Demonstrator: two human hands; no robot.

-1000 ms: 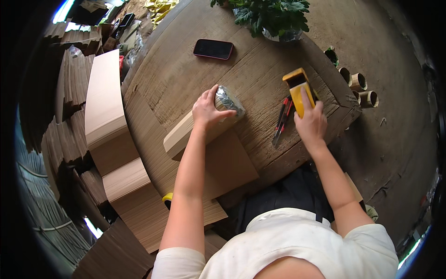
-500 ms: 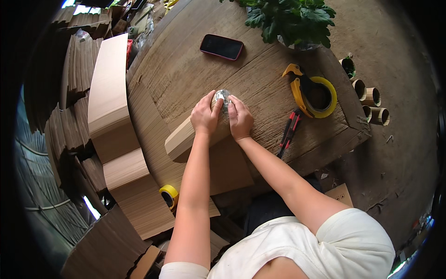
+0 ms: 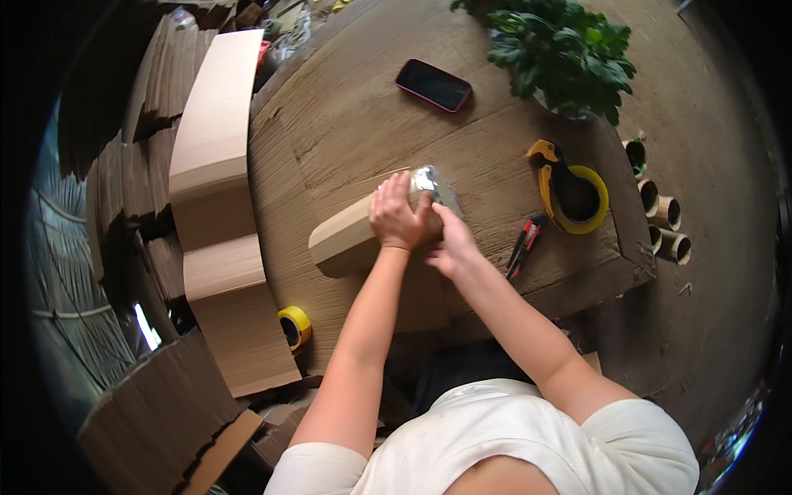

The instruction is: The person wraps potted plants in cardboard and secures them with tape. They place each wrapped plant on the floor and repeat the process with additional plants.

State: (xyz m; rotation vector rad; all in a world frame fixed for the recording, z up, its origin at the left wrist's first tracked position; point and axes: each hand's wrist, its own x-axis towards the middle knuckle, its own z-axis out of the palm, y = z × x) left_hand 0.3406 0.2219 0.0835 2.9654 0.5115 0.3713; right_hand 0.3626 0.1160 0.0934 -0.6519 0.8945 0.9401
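Note:
A long, many-sided cardboard tube (image 3: 342,233) lies slantwise on the wooden table. Shiny clear tape (image 3: 426,176) covers its far right end. My left hand (image 3: 397,214) is closed over the top of the tube, just left of the tape, fingers pointing away from me. At the near side of the taped end, my right hand (image 3: 454,246) grips the tube; its fingers curl underneath and are partly hidden. To the right lie a red and black utility knife (image 3: 525,246) and a yellow tape dispenser (image 3: 577,196) with its roll.
A dark phone (image 3: 435,85) rests at the back, left of a leafy plant (image 3: 573,62). Another yellow tape roll (image 3: 295,326) sits at lower left beside folded cardboard sheets (image 3: 216,219). Several short open tubes (image 3: 668,213) stand beyond the table's right edge.
My right hand has slid from the top of the taped end down to its near side. My left hand has turned flatter across the tube. The whole view has shifted.

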